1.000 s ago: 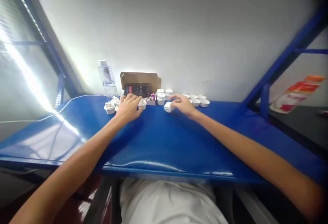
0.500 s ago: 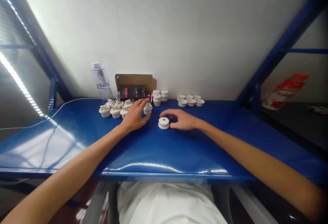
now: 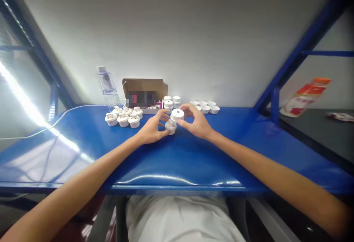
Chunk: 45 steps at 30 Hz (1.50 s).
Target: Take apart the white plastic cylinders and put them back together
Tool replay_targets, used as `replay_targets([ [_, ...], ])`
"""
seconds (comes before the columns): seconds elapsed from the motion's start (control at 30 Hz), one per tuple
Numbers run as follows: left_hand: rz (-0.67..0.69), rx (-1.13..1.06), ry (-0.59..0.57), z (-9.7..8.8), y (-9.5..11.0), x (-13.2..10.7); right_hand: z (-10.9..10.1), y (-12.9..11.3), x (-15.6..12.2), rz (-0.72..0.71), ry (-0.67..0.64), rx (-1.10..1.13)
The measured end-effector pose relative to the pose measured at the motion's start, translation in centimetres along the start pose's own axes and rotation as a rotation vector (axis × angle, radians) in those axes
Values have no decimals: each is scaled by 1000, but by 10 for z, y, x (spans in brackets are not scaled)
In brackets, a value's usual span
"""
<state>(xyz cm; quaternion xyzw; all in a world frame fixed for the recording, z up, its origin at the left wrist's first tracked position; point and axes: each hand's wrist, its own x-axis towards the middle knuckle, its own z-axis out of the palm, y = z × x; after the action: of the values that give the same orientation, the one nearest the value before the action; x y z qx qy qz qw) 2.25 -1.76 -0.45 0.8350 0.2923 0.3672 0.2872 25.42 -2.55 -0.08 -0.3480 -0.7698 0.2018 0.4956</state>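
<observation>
Cap (image 3: 177,114) is rising off the table (image 3: 177,162) mid-frame, right hand (image 3: 199,124) pinching it, grip narrowed; left hand (image 3: 151,130), grip loosely curled, is bringing the cup (image 3: 170,128) close beneath.

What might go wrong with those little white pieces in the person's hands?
The white cap, held in the right hand's fingertips above the white cup, could slip. The cap might also meet the cup off-centre. The left hand, beside the group of white cups, could perhaps knock one if it swings outward.
</observation>
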Motion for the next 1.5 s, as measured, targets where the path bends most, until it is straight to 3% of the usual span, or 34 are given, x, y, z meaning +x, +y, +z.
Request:
replay_targets([
  [0.17, -78, -58, -28, 3, -7, -1, 7, -4, -4, -38, -231, -58],
  [0.3, -110, -103, -56, 1, -9, -1, 7, -2, -6, 27, -231, -26],
  [0.47, -220, -328, 11, -7, 7, 0, 6, -2, -7, 161, -282, 166],
  [0.6, -280, -392, 74, -13, 18, 2, 6, -10, -11, 13, -211, 68],
  [0.7, -325, -456, 69, -13, 21, 2, 6, -15, -13, -133, -117, -85],
  [0.77, -348, -501, 61, -12, 20, 1, 8, -14, -14, -157, -103, -109],
  [0.97, -281, -430, 76, -10, 19, 0, 15, -8, -15, 205, -152, 231],
  [1.13, -345, -517, 107, -9, 24, 0, 15, -16, -16, 66, -76, 83],
  [1.27, -294, -478, 108, -9, 28, -1, 16, -21, -16, 305, -125, 212],
  [1.4, -323, -519, 119, -9, 27, -2, 16, -25, -16, 154, -55, 166],
  [1.5, -295, -521, 107, -8, 28, -3, 16, -29, -16, 357, -83, 292],
])
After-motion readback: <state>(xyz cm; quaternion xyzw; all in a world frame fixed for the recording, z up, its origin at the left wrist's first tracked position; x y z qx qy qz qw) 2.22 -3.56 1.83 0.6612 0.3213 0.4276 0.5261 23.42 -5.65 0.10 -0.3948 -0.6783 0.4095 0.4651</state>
